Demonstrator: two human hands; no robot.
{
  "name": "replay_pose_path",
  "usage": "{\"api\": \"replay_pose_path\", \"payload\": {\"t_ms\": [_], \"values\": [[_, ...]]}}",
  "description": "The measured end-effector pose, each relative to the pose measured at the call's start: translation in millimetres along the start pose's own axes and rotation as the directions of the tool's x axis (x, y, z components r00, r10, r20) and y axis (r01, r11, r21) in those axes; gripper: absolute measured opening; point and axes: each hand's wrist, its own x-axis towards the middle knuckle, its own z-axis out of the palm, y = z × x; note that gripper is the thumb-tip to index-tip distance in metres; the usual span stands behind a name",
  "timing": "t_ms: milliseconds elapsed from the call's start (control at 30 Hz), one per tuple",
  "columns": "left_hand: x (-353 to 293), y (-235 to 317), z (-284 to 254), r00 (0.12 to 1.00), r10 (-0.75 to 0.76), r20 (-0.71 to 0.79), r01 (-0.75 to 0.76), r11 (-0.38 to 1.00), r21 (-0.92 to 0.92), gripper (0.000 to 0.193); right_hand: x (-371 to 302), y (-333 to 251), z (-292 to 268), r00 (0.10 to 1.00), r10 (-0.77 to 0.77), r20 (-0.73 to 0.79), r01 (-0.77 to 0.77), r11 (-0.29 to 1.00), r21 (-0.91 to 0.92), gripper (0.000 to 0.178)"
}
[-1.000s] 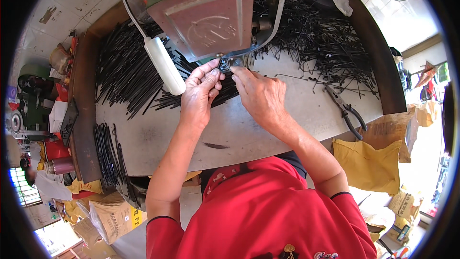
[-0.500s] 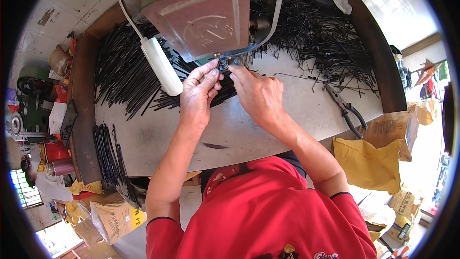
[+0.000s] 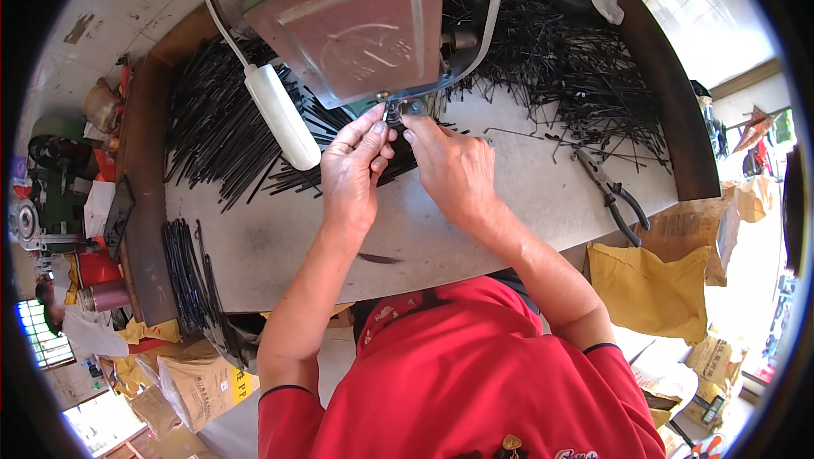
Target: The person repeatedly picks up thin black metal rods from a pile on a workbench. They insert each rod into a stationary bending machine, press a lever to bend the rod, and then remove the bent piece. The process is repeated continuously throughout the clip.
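Just under the front of a green machine with a reddish metal cover [image 3: 348, 39], both of my hands work close together. My left hand [image 3: 352, 158] is closed, thumb and forefinger pinching a thin, shiny metal piece [image 3: 387, 111] that stands almost upright. Beside it, my right hand [image 3: 458, 162] has its fingers drawn together at a small round metal fitting [image 3: 414, 108] below the machine head. Whatever lies between the right fingertips is hidden. Behind my hands, black rods [image 3: 220, 128] lie in a dense heap.
A white tube-shaped lamp [image 3: 284, 120] hangs left of my left hand. Tangled thin black rods [image 3: 585, 77] cover the back right of the metal table [image 3: 280, 243]. Pliers with dark handles [image 3: 612, 198] lie at the right. A small rod bundle [image 3: 188, 272] rests at the left edge.
Both hands stay at the machine with only slight finger shifts. My right hand has moved a little left, and the thin metal piece in my left fingertips shows more plainly.
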Motion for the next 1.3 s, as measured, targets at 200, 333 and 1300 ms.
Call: {"api": "replay_pose_path", "payload": {"t_ms": [200, 333, 1300], "values": [[-3.5, -2.9, -6.9, 0.998, -0.063, 0.01, 0.063, 0.998, -0.028, 0.032, -11.3, 3.5, 9.5, 1.0, -0.002, 0.001, 0.002, 1.0, 0.031, 0.02], [-5.3, -2.7, -4.2, 0.999, -0.047, 0.009, 0.047, 0.998, -0.042, 0.031, -10.5, 2.2, 10.2, 0.999, -0.01, -0.032, 0.011, 1.0, 0.028, 0.02], [-0.9, -3.0, -4.1, 0.998, -0.058, -0.033, 0.057, 0.997, -0.048, 0.03, -4.5, 0.0, 13.0, 0.999, 0.037, -0.013, -0.037, 0.999, 0.029, 0.019]]}}
